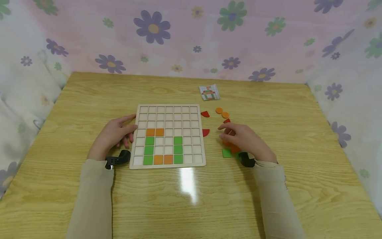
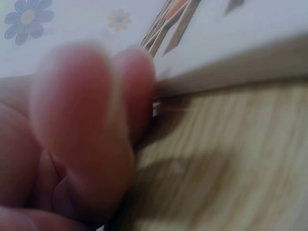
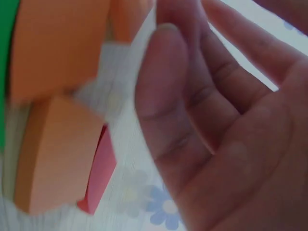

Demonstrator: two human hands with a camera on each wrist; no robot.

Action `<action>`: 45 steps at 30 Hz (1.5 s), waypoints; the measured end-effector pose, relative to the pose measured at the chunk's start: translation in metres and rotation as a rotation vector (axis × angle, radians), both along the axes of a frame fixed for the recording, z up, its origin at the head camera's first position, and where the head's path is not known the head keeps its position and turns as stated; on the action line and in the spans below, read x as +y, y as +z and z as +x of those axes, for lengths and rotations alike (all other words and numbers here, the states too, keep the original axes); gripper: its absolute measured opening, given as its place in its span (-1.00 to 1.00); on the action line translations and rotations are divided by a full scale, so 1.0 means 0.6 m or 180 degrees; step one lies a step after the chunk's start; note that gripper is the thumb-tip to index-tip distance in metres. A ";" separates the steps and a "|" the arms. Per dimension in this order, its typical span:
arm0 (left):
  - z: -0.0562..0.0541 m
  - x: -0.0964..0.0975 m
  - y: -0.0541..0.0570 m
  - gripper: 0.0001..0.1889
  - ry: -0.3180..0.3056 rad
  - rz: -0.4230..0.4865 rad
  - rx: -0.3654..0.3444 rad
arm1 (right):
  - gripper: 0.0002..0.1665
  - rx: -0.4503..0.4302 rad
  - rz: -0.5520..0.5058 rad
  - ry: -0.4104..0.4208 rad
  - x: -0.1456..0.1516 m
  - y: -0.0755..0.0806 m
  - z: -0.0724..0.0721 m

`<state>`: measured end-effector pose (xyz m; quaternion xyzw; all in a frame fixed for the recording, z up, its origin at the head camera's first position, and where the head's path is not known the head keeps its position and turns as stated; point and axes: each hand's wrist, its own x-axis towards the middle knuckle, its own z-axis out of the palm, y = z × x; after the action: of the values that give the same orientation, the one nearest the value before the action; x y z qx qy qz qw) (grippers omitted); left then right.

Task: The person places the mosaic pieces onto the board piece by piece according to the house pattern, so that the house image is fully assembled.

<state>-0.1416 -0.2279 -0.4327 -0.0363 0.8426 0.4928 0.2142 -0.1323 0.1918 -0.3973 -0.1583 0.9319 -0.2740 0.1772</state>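
Observation:
A square wooden grid board (image 1: 168, 124) lies flat on the table, with green tiles (image 1: 148, 150) and orange tiles (image 1: 155, 132) in some lower cells. My left hand (image 1: 114, 132) rests at its left edge, thumb and index fingertips right at the rim. My right hand (image 1: 243, 137) hovers over loose pieces right of the board, fingers loosely bent, nothing between thumb and fingertips. Beneath and beside it lie orange tiles (image 3: 60, 48), a green tile (image 1: 226, 153) and a red piece (image 3: 98, 171). The hand partly hides this pile.
Two red quarter-round pieces (image 1: 206, 132) lie along the board's right edge. Two orange discs (image 1: 222, 113) sit farther back. Behind the board is a small card (image 1: 209, 92) with a coloured grid figure. A flowered cloth (image 1: 179, 39) hangs along the wooden table's far edge.

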 end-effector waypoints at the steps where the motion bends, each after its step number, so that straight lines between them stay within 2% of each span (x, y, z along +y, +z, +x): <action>1: 0.001 -0.001 0.000 -0.39 0.0013 0.0009 -0.0009 | -0.63 -0.0008 0.0026 0.0001 0.001 -0.001 -0.002; 7: 0.005 -0.008 -0.002 -0.38 0.0043 -0.0017 -0.0017 | -0.66 -0.0173 0.0128 0.0000 0.007 -0.002 -0.009; 13: 0.007 -0.011 0.002 -0.37 0.0051 -0.0013 0.0027 | -0.59 -0.0339 0.0193 0.0009 0.006 0.006 -0.010; 19: 0.006 -0.012 0.005 -0.38 0.0115 0.0037 0.0004 | -0.69 -0.0229 0.0271 0.0059 0.002 0.008 -0.013; 29: 0.006 -0.002 0.001 -0.41 0.0113 0.0146 0.0015 | -0.80 -0.0203 0.0084 -0.0014 0.004 -0.002 -0.006; 38: -0.003 0.009 -0.006 -0.42 0.0101 0.0248 0.0016 | -0.72 0.0108 -0.0080 -0.0067 -0.001 -0.011 0.001; 45: 0.005 0.002 0.000 -0.39 0.0000 0.0144 -0.0013 | -0.69 0.0177 -0.0199 -0.0039 -0.025 -0.015 -0.003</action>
<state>-0.1386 -0.2265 -0.4329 -0.0324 0.8308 0.5117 0.2166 -0.1343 0.1771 -0.4066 -0.1656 0.9284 -0.2996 0.1444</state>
